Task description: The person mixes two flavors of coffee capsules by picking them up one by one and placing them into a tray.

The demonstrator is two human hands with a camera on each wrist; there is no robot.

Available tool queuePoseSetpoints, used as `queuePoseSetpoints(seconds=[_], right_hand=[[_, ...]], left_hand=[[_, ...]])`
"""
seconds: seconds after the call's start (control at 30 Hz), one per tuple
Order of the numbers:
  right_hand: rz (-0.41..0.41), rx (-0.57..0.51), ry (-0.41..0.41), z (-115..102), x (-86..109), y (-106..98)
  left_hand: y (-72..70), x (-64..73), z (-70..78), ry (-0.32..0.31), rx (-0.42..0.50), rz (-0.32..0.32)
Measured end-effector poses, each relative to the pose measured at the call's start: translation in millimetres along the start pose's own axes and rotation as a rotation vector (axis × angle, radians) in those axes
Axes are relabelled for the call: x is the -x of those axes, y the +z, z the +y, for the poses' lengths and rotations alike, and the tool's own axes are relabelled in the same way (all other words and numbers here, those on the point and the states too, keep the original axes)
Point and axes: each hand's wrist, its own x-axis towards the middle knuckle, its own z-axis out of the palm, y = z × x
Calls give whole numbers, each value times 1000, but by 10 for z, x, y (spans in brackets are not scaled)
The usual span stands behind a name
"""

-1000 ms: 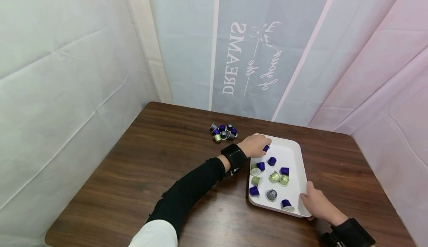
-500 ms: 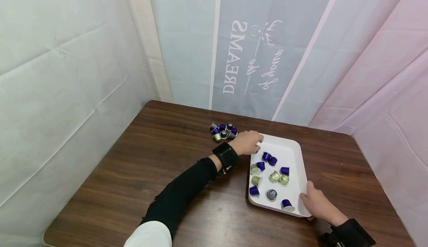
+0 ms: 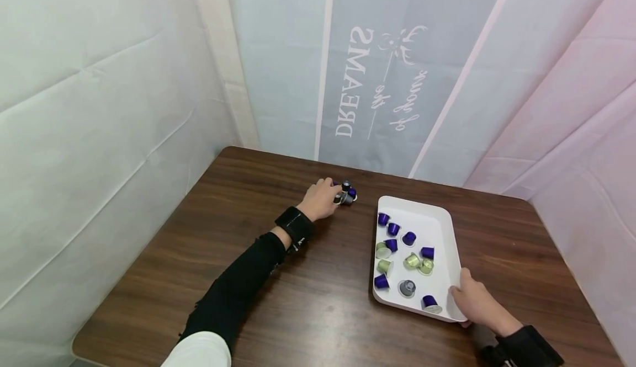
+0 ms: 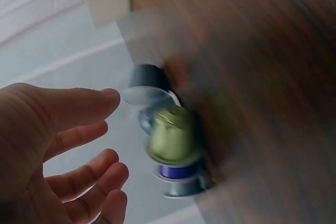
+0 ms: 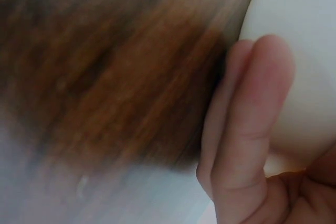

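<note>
My left hand (image 3: 319, 199) reaches over a small pile of coffee capsules (image 3: 348, 196) near the table's back edge and hides part of it. In the left wrist view, thumb and fingers of this hand (image 4: 58, 140) are apart, with nothing between them. Beside them stand a green capsule (image 4: 173, 136), a dark capsule (image 4: 149, 78) and a purple capsule (image 4: 177, 171), blurred. My right hand (image 3: 478, 302) grips the near right corner of a white tray (image 3: 437, 232), its thumb over the rim. Purple, green and grey capsules lie scattered in the tray, mostly along its left and near sides.
The brown wooden table (image 3: 298, 278) spreads out to the left and in front of the tray. Behind it hangs a pale blue curtain (image 3: 278, 69) with printed lettering. White cloth (image 3: 89, 163) lines the left side, pinkish cloth (image 3: 561, 129) the right.
My left hand let go of a purple capsule in the tray's far left part, then moved left to the pile. The right hand keeps its grip on the tray.
</note>
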Motion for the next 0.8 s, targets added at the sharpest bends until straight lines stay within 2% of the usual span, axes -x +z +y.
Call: queuePoseSetpoints(seconds=[0.13, 0.33, 0.6, 0.8], right_hand=[[-7, -10, -7, 20, 3, -7], [-19, -14, 4, 5, 26, -10], [-8, -18, 7, -4, 35, -9], [-1, -7, 4, 3, 36, -2]], left_hand=[[59, -2, -68, -10, -18, -25], [113, 25, -85, -17, -34, -79], [161, 65, -97, 11, -24, -86], [162, 79, -72, 4, -6, -108]])
